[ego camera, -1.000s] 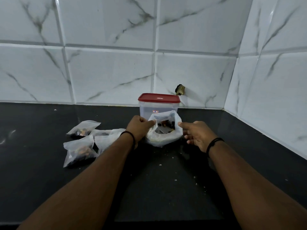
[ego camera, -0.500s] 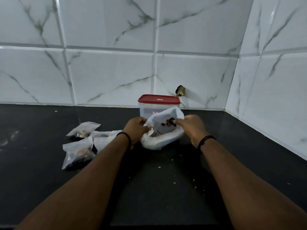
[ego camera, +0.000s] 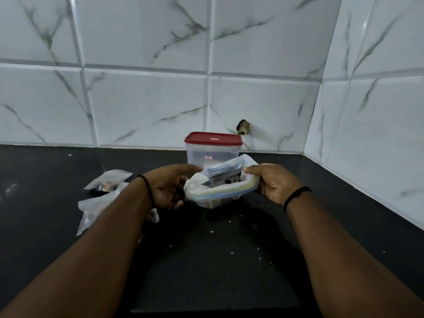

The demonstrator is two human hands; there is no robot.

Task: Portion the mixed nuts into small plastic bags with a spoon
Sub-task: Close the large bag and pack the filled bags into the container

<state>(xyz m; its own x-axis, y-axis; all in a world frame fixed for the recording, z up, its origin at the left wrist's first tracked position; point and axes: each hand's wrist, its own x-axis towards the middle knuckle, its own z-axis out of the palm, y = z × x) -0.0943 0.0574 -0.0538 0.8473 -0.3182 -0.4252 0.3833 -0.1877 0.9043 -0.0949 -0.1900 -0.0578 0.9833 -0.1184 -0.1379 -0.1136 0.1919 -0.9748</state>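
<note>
A zip-top plastic bag point(ego camera: 220, 191) with dark nuts inside hangs between my two hands, above the black counter point(ego camera: 206, 260). My left hand point(ego camera: 171, 187) pinches its left rim and my right hand point(ego camera: 273, 182) pinches its right rim. The bag's mouth is pulled wide, with a blue and yellow zip strip along the front edge. To the left, small filled bags point(ego camera: 107, 182) lie on the counter, partly hidden by my left forearm. No spoon shows.
A clear container with a red lid point(ego camera: 213, 145) stands behind the held bag, near the tiled back wall. A tiled side wall closes off the right. Pale crumbs are scattered on the counter in front of the bag.
My right hand has taken hold of the bag's right rim. Both hands have lifted the bag and stretched its mouth sideways.
</note>
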